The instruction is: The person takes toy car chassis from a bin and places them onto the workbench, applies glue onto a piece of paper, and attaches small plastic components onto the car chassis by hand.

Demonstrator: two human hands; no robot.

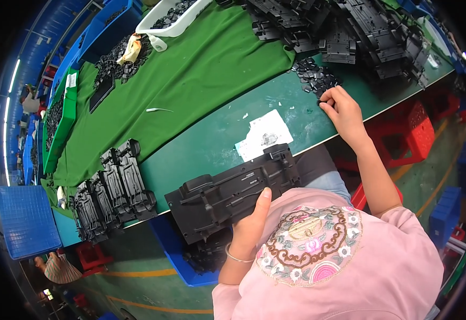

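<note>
My left hand (251,220) grips the near edge of a long black molded plastic tray (233,194), thumb on top and the other fingers hidden beneath. The tray has raised ribs and recesses, and lies tilted over the table's front edge, close to my body. My right hand (344,113) is at the near edge of a pile of small black plastic pieces (313,76). Its thumb and forefinger pinch together with a small dark piece at their tips. A torn white sheet of paper (265,136) lies on the table between my hands.
More black molded parts stand in a row (115,184) at left and lie heaped (350,32) at far right. Green cloth (190,80) covers the far table. Beyond are a white tub (161,24), a small bottle (158,44) and a green crate (62,122). Below the table is a blue bin (190,274).
</note>
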